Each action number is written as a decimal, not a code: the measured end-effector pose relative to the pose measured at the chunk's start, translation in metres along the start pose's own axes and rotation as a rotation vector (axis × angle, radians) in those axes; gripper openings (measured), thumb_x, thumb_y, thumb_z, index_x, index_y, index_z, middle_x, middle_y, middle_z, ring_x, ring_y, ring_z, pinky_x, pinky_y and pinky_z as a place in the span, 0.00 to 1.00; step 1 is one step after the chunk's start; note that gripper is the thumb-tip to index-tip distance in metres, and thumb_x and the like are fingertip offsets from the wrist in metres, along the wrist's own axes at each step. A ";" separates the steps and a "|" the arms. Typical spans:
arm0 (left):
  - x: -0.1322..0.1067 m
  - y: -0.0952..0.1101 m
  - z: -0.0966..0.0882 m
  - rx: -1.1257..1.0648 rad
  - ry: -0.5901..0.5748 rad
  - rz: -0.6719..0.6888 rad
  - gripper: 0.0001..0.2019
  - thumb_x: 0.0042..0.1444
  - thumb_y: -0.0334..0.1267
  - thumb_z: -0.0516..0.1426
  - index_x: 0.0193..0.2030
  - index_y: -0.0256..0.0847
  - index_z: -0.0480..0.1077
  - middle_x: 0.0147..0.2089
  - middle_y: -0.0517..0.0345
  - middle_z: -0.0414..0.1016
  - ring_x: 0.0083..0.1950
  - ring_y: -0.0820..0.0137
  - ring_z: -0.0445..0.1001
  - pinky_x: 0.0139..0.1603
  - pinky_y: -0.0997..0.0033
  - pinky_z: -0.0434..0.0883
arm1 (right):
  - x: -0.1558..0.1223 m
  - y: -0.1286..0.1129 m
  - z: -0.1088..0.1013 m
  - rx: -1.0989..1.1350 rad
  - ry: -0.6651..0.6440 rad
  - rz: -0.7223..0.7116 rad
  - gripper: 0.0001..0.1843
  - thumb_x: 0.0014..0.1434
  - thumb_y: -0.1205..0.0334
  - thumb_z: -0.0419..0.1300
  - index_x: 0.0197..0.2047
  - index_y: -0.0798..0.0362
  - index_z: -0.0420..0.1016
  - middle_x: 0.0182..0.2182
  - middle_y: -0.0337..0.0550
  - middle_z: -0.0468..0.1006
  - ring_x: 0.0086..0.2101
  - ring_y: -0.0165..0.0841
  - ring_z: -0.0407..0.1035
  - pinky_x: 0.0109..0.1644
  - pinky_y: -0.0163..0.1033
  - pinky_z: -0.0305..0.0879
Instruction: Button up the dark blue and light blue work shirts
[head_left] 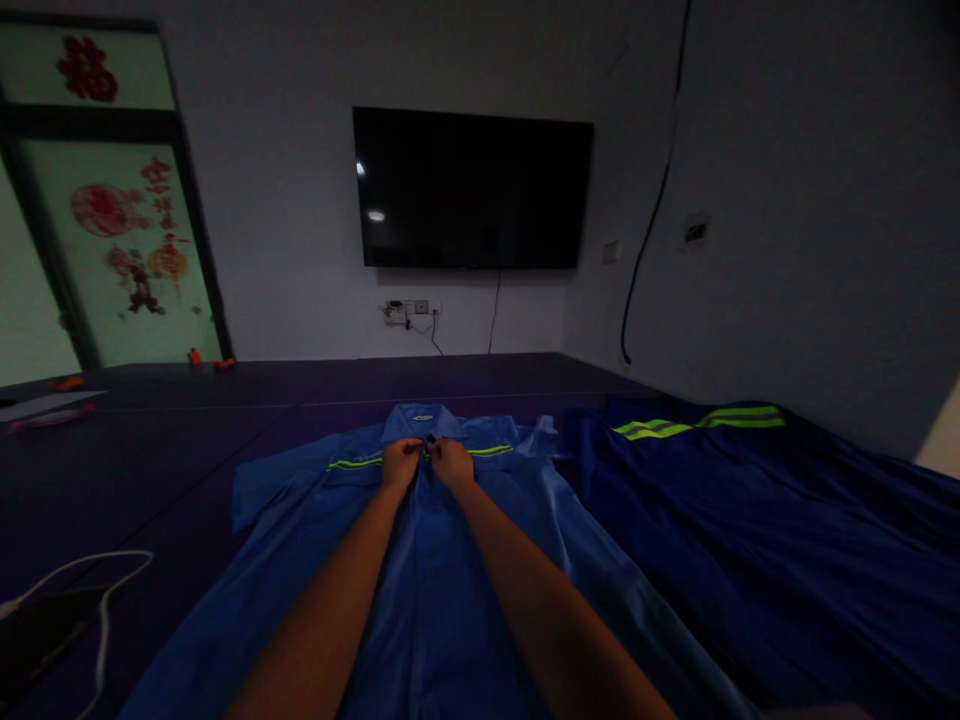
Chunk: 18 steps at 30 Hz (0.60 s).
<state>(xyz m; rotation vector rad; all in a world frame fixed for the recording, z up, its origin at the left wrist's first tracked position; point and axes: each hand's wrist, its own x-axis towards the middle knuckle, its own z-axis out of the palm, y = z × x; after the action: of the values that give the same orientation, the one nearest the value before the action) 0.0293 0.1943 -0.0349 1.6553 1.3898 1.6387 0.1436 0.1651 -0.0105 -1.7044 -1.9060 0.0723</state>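
blue shirt (431,560) lies spread front side up on the dark purple surface (187,420), straight ahead of the person, with its collar (420,415) at the far end and its lower part running toward the near edge of view. a pale label shows inside the collar. thin yellow-green stripes cross the chest on both sides of the front opening, and a straight seam runs down the middle. one sleeve is laid out flat to the left; on the right the cloth near the shoulder is rumpled.

the fingers of the left hand (400,464) are bent and drawn together, pinching the shirt's front edge just below the collar. the fingers of the right hand (452,463) are curled in the same way on the other side of the opening, also gripping cloth, with the fingertips of both hands close together. a small dark spot shows between them, too small to make out.

both forearms reach forward from the bottom of the view and slant inward, backs of the hands facing up. a darker blue garment (720,520) with wide yellow-green bands lies just beside the shirt on the right.
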 end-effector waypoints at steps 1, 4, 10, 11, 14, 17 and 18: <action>0.000 0.001 0.000 0.001 -0.004 0.005 0.09 0.44 0.28 0.54 0.31 0.37 0.75 0.34 0.54 0.77 0.37 0.69 0.74 0.42 0.69 0.70 | 0.000 -0.001 0.000 -0.003 0.000 0.005 0.17 0.60 0.55 0.47 0.39 0.52 0.74 0.37 0.48 0.77 0.39 0.34 0.70 0.37 0.32 0.59; -0.001 0.003 -0.001 0.007 -0.017 0.020 0.08 0.44 0.28 0.55 0.30 0.37 0.75 0.33 0.54 0.77 0.36 0.69 0.75 0.42 0.69 0.70 | -0.001 -0.002 -0.002 0.002 -0.006 0.011 0.21 0.60 0.49 0.45 0.38 0.52 0.74 0.36 0.48 0.77 0.38 0.34 0.71 0.35 0.32 0.59; -0.002 0.007 -0.003 0.033 -0.020 0.037 0.08 0.44 0.29 0.55 0.30 0.37 0.75 0.34 0.54 0.77 0.37 0.68 0.74 0.43 0.67 0.69 | -0.002 -0.003 -0.004 0.018 -0.015 -0.010 0.23 0.59 0.46 0.45 0.37 0.52 0.75 0.34 0.47 0.77 0.38 0.33 0.71 0.35 0.31 0.59; -0.002 0.007 -0.003 0.036 -0.022 0.040 0.08 0.43 0.29 0.55 0.30 0.37 0.75 0.34 0.54 0.77 0.38 0.68 0.74 0.44 0.67 0.69 | -0.002 -0.003 -0.004 0.014 -0.016 -0.010 0.22 0.59 0.47 0.46 0.36 0.52 0.75 0.34 0.47 0.77 0.38 0.33 0.71 0.35 0.31 0.59; -0.002 0.008 -0.003 0.040 -0.033 0.047 0.07 0.43 0.28 0.56 0.30 0.37 0.75 0.34 0.53 0.77 0.38 0.67 0.74 0.44 0.67 0.69 | -0.002 -0.002 -0.004 0.000 -0.009 -0.011 0.18 0.59 0.52 0.48 0.36 0.53 0.75 0.35 0.47 0.77 0.38 0.33 0.71 0.35 0.31 0.59; -0.002 0.009 -0.003 0.044 -0.040 0.050 0.08 0.43 0.28 0.56 0.30 0.36 0.75 0.34 0.52 0.77 0.37 0.67 0.74 0.43 0.66 0.69 | -0.002 -0.001 -0.004 0.000 -0.010 -0.013 0.15 0.57 0.56 0.50 0.35 0.52 0.75 0.35 0.46 0.77 0.37 0.32 0.71 0.35 0.30 0.59; -0.002 0.009 -0.003 0.045 -0.041 0.051 0.08 0.43 0.27 0.56 0.30 0.36 0.75 0.33 0.52 0.77 0.37 0.67 0.74 0.44 0.66 0.69 | -0.002 -0.001 -0.004 0.002 -0.010 -0.013 0.14 0.56 0.56 0.50 0.35 0.52 0.75 0.34 0.45 0.78 0.37 0.32 0.71 0.34 0.30 0.59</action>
<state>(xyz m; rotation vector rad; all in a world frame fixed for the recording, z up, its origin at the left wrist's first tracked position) 0.0300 0.1877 -0.0277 1.7539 1.3849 1.6025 0.1440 0.1622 -0.0076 -1.6935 -1.9231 0.0773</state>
